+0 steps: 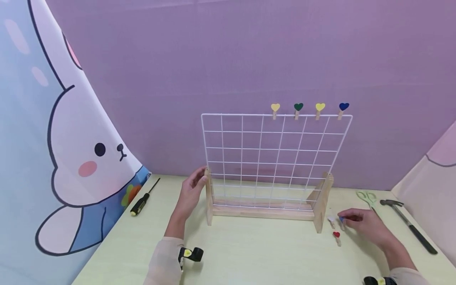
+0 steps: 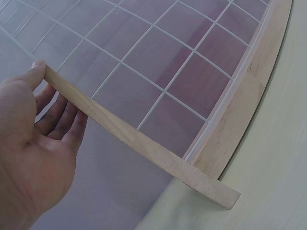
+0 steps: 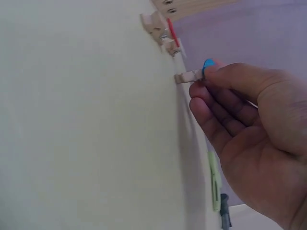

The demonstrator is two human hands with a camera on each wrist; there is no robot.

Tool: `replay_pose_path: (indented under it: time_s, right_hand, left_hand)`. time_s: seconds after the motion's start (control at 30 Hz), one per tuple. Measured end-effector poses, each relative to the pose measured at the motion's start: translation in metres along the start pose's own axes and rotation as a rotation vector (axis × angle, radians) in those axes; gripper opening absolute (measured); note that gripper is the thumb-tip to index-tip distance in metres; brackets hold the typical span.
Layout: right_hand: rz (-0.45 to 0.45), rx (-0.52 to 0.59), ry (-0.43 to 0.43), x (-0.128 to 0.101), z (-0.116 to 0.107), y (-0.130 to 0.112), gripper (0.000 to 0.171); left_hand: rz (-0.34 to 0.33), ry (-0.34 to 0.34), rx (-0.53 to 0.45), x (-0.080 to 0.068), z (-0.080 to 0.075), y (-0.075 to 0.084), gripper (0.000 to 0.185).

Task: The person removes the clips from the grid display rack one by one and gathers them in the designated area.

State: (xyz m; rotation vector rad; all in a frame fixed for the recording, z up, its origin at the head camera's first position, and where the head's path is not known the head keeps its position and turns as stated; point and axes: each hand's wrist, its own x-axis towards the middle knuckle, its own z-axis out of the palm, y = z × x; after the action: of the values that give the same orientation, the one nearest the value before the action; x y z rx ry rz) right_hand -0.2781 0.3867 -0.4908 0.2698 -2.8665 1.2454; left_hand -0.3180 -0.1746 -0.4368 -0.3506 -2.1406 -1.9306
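Nearest, on the pale green table (image 1: pixel 249 257), the right hand (image 1: pixel 368 225) pinches a small wooden clip with a blue heart (image 3: pixel 194 74) — only the right wrist view shows it clearly — beside a red-heart clip (image 1: pixel 336 236). Further back, the left hand (image 1: pixel 190 192), fingers fairly straight, touches the wooden side post (image 2: pixel 124 134) of the white wire grid rack (image 1: pixel 274 158); four heart clips (image 1: pixel 309 107) sit along its top wire.
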Motion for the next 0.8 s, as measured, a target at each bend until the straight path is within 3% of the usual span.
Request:
replay_pose_path:
  time_s: [0.33,0.8]
  right_hand:
    - [-0.008,0.025,0.02,0.003,0.006,0.01,0.025]
    - [0.014,-0.053,0.022,0.006,0.007,0.011,0.023]
  left_hand:
    - [0.008,-0.006,-0.004,0.0,0.0,0.0,0.046]
    - [0.006,-0.004,0.001,-0.001,0.001,0.002,0.046]
